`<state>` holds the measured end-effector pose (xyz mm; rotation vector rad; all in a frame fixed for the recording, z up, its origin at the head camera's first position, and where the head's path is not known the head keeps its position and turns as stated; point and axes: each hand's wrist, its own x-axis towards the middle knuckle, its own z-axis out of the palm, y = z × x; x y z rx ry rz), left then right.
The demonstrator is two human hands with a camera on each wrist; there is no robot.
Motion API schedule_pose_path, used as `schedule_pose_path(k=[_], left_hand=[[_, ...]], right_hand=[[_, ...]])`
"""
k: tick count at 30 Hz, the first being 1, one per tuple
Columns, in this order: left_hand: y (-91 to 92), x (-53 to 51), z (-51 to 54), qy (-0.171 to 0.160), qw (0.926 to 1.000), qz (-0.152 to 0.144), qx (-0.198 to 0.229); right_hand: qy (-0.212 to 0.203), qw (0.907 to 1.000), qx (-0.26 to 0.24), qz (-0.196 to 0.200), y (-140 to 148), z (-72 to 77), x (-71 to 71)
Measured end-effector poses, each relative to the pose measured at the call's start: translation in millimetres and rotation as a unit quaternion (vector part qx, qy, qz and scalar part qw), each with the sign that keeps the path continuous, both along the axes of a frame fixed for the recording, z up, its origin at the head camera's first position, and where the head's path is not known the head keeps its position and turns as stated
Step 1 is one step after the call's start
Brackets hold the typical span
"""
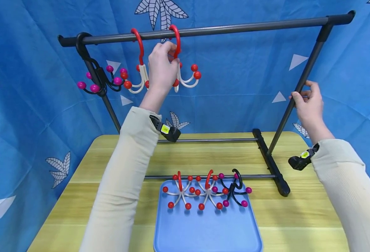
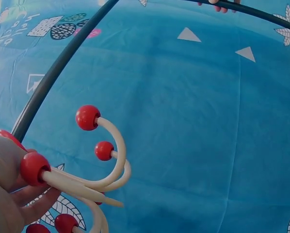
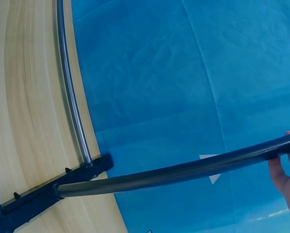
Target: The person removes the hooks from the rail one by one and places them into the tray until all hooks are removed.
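My left hand (image 1: 163, 66) grips a hook hanger (image 1: 189, 84) with a red hook, cream arms and red ball tips. Its hook is over the top bar of a black metal rack (image 1: 235, 28). In the left wrist view, the curved arms of this hanger (image 2: 118, 155) stick out past the fingers. Left of the hand hang a second red-hooked hanger (image 1: 140, 49) and a black hanger (image 1: 99, 78) with magenta balls. My right hand (image 1: 311, 105) holds the rack's right upright (image 1: 311, 63), thumb in front and fingers behind.
A blue tray (image 1: 203, 227) on the wooden table (image 1: 304, 217) bears two red-and-cream hangers (image 1: 180, 190) and one black hanger (image 1: 233, 189). The rack's black foot (image 1: 271, 162) and lower rods stand behind and beside it. Blue patterned cloth (image 1: 219, 87) hangs behind.
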<state>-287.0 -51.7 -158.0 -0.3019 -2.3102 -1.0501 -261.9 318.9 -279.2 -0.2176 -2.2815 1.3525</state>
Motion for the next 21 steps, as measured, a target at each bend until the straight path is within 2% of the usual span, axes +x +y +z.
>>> schedule_pose_path(k=[7,11,13,18,21], left_hand=[[-0.2,-0.1,6.1,0.029,0.9993,-0.019,0.017],[1.4,4.3,12.5,0.043,0.9979,-0.033,0.035],[2.6,9.2,15.0,0.058,0.9970,-0.037,0.035],[10.5,27.7,20.1,0.103,0.9908,-0.078,0.040],[17.5,39.2,21.7,0.121,0.9880,-0.096,0.007]], right_hand=[[0.009,0.9999,0.008,0.009,-0.5,-2.1,-0.6],[0.012,0.9998,0.008,0.010,0.2,-2.5,-0.7],[0.010,0.9999,0.004,0.011,-0.1,-2.1,-1.2],[0.004,0.9997,-0.016,0.017,0.3,0.5,-3.2],[0.006,0.9995,-0.025,0.018,1.2,1.4,-4.3]])
